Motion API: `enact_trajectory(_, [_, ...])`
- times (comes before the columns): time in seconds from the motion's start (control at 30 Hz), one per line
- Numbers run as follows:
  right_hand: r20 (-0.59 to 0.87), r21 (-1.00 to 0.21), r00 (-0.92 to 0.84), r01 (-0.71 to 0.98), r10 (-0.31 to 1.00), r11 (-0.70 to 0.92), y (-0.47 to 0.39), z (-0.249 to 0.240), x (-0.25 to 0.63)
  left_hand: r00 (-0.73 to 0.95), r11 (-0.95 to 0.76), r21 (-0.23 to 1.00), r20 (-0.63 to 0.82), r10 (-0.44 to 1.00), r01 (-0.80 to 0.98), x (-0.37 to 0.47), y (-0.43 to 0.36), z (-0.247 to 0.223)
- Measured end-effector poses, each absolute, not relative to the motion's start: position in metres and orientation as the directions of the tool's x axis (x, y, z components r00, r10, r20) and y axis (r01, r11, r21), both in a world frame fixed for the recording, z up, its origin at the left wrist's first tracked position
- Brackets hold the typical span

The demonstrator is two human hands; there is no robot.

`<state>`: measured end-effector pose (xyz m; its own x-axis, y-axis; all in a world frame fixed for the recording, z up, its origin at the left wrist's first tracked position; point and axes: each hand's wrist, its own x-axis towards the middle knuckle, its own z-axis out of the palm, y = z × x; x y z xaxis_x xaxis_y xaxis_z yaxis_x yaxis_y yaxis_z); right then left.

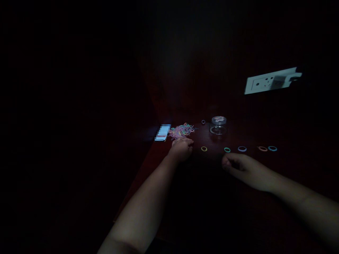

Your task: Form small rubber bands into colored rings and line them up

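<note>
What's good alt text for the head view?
A person's left hand is by a colourful pile of bands, the right hand near five bands in a row; a lit phone and lidded jar share the dark table.

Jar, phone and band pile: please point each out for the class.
Jar [218,127]: head view, on its clear side.
Phone [162,133]: head view, on its lit screen.
Band pile [182,131]: head view, on its middle.
</note>
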<state>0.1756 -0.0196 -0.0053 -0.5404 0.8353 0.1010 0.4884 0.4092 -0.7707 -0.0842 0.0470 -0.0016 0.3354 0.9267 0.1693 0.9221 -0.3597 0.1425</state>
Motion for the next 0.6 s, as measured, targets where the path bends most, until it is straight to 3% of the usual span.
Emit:
enact_trajectory(0.4, [0.105,-0.784,-0.544,0.470,0.833,0.406,-0.0211,-0.0030,0.1755,0.328,-0.362,0.183,0.190,0.925,0.914,-0.0857,0.0461,-0.0013])
enact_trajectory(0.6, [0.115,-0.784,-0.529,0.472,0.841,0.404,-0.0215,-0.0041,0.1756,0.342,-0.428,0.264,0.316,0.885,0.864,-0.0844,0.0479,-0.0004])
